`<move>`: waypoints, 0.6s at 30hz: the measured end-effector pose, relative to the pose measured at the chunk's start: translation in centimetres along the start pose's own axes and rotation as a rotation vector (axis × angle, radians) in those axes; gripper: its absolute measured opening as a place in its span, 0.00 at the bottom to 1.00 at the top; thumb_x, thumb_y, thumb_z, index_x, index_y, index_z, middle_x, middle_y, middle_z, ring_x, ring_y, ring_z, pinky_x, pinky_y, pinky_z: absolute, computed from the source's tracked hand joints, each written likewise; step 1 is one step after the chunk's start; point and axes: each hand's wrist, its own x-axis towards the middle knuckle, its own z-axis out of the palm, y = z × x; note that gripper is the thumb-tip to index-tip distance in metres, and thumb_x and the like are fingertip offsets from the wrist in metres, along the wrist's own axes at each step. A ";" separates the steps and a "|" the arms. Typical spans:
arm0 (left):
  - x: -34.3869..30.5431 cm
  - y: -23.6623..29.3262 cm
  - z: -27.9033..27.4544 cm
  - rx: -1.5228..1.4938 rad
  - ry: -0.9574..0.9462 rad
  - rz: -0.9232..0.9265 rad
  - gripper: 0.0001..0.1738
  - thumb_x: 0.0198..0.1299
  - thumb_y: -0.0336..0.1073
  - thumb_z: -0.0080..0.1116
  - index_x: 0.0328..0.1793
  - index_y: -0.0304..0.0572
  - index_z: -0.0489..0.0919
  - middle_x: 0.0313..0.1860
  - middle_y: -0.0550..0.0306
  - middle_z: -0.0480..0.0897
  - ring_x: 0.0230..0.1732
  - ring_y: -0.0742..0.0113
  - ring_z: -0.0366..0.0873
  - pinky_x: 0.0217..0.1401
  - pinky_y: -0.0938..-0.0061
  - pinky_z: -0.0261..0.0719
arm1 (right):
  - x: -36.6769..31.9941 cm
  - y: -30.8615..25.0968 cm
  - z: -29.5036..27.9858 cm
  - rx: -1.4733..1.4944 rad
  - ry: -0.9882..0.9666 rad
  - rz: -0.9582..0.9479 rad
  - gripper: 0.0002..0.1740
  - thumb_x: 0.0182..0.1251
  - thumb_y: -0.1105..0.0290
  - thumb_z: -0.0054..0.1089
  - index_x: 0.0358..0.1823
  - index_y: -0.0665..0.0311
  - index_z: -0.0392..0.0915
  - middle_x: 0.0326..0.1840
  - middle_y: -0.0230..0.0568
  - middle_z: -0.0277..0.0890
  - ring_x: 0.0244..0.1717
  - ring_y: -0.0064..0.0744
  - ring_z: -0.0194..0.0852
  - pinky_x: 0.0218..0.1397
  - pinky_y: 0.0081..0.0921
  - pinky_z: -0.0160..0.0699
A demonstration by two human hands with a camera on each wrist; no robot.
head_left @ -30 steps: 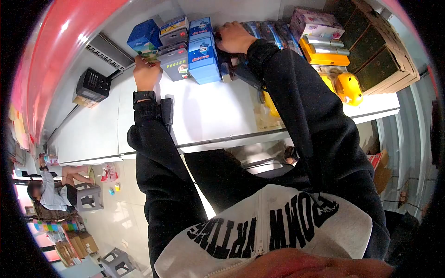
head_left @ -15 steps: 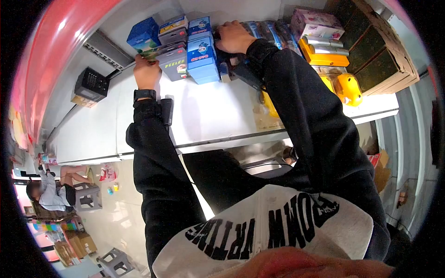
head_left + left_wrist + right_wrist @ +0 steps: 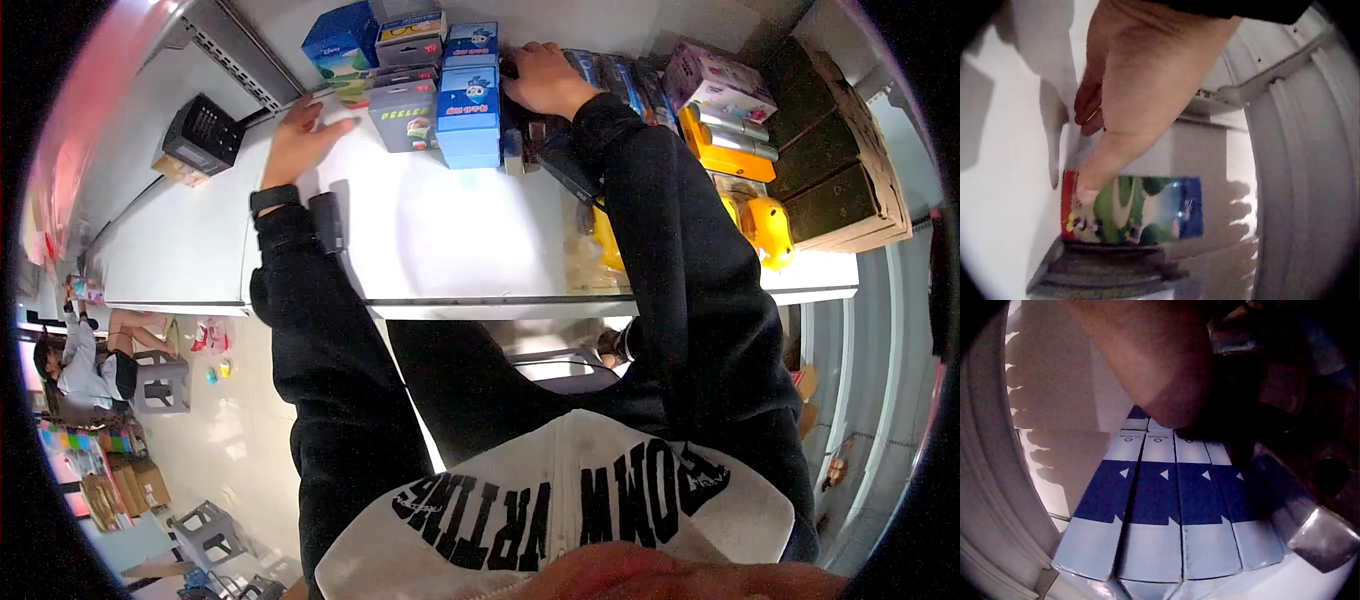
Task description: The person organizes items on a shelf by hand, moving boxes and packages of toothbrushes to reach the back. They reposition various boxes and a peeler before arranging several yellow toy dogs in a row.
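My left hand [image 3: 300, 140] is just left of the colourful blue-and-green box [image 3: 345, 45], fingers spread. In the left wrist view, the thumb of this hand [image 3: 1141, 94] lies over the red end of that box [image 3: 1154, 209], perhaps touching it. Grey peeler boxes [image 3: 405, 115] stand beside it, then a row of blue boxes [image 3: 470, 105]. Against the right side of the blue row rests my right hand [image 3: 548, 80], fingers bent loosely. The right wrist view shows this hand [image 3: 1166, 369] over the blue-and-white boxes [image 3: 1157, 494], its fingertips hidden.
Right of my right hand are dark packets [image 3: 620, 85], a pink box [image 3: 720, 80], silver cylinders on a yellow box [image 3: 725, 150] and large dark cartons [image 3: 820, 150]. A black device [image 3: 205, 135] stands at the left. The white shelf's front edge [image 3: 480, 308] runs below my arms.
My left hand's fingers have spread, and the hand has moved left, away from the grey boxes. The head view has shifted, with the shelf goods further right. My right hand stays by the blue boxes.
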 end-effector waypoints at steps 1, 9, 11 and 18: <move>0.4 -0.8 -2.0 -0.073 0.006 -0.029 0.49 0.44 0.51 0.78 0.67 0.28 0.70 0.54 0.42 0.83 0.55 0.59 0.81 0.56 0.67 0.77 | 0.0 0.0 0.0 -0.024 -0.003 0.004 0.26 0.61 0.55 0.53 0.52 0.69 0.78 0.51 0.59 0.78 0.57 0.57 0.72 0.65 0.48 0.65; 0.3 -10.1 -7.6 0.177 0.987 -0.385 0.37 0.47 0.59 0.71 0.47 0.29 0.80 0.41 0.41 0.85 0.47 0.44 0.82 0.53 0.59 0.77 | 0.6 1.9 2.1 -0.083 0.044 -0.152 0.25 0.62 0.57 0.57 0.55 0.67 0.77 0.51 0.59 0.77 0.54 0.58 0.72 0.60 0.48 0.69; 0.8 -13.0 -8.5 0.160 1.041 -0.345 0.40 0.46 0.57 0.72 0.51 0.25 0.79 0.45 0.36 0.84 0.50 0.43 0.81 0.57 0.60 0.75 | 0.6 1.9 1.8 -0.129 0.014 -0.176 0.23 0.62 0.57 0.57 0.52 0.66 0.79 0.51 0.59 0.77 0.53 0.60 0.72 0.58 0.48 0.70; 1.8 -13.6 -9.7 0.218 0.888 -0.225 0.53 0.38 0.67 0.73 0.60 0.27 0.76 0.60 0.35 0.77 0.64 0.42 0.71 0.68 0.60 0.67 | 0.2 1.0 1.1 -0.048 0.076 -0.051 0.23 0.60 0.57 0.58 0.51 0.66 0.79 0.46 0.59 0.78 0.51 0.61 0.73 0.58 0.50 0.70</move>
